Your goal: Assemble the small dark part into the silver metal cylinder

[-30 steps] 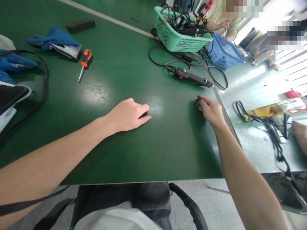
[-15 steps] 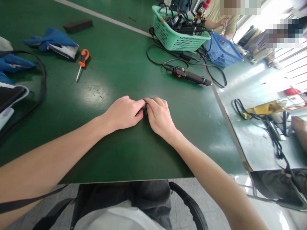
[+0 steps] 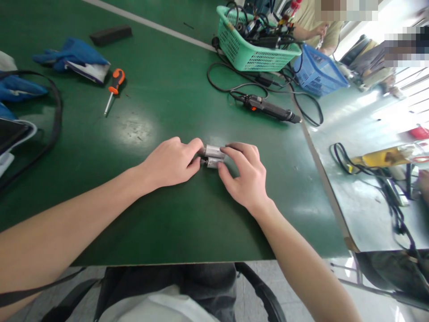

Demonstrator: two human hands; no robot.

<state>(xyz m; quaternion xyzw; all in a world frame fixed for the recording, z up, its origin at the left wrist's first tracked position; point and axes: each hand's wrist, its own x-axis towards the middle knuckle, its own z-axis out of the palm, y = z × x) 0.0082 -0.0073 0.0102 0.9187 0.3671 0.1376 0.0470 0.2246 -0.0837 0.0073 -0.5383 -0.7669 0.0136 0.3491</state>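
Two silver cylinders (image 3: 214,151) are lying side by side right between the hands, the green tabletop (image 3: 187,223) spreading out beneath! The left hand (image 3: 170,162) is keeping narrow, thumb and forefinger pinching around their left ends. Across from it, the right hand (image 3: 246,172) is arching wider, thumb touching the nearer one, forefinger touching the farther; whether it is gripping, I cannot tell. Any writing on the metal is showing too small to read.

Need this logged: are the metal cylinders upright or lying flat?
Lying flat: the metal cylinders show long sides between left hand and right hand.
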